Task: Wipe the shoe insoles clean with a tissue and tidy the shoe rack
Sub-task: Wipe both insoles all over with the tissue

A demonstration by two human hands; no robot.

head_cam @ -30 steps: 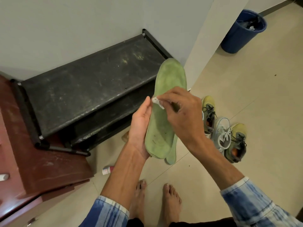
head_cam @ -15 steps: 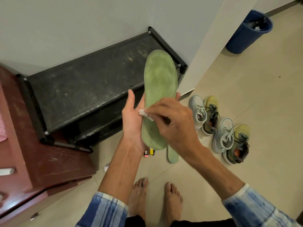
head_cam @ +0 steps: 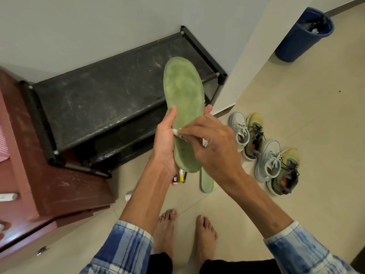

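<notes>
From the head camera, looking down at the person's own arms: the left hand [head_cam: 166, 143], in the middle of the frame, has its grip closed around a green insole [head_cam: 182, 89]. The thumb lies along the insole's left edge and fingertips show at its right edge. The insole stands nearly upright in the picture, heel down in the palm and toe end up over the shoe rack [head_cam: 110, 95]. Its face looks worn and blotchy.

The right hand [head_cam: 213, 147] comes in from the lower right, its grip pinched on a small white tissue [head_cam: 175, 132]. The tissue is pressed against the insole's left edge, just beside the left thumb.

The shoe rack is black and dusty, and stands against the wall in the upper middle of the frame. To its left is a reddish-brown wooden cabinet [head_cam: 39, 175].

On the tiled floor [head_cam: 296, 115] below the hands lies a second green insole [head_cam: 206, 181], only its lower end showing. Just left of it are a few small bright items [head_cam: 179, 177] that I cannot make out. Right of centre stand four shoes in a slanting row, two pale blue [head_cam: 239, 129] and two yellow-green [head_cam: 254, 135], set in alternation and touching. A blue bin [head_cam: 302, 36] sits in the upper right corner. The person's bare feet [head_cam: 165, 230] are at the bottom centre, with blue plaid sleeves either side.
</notes>
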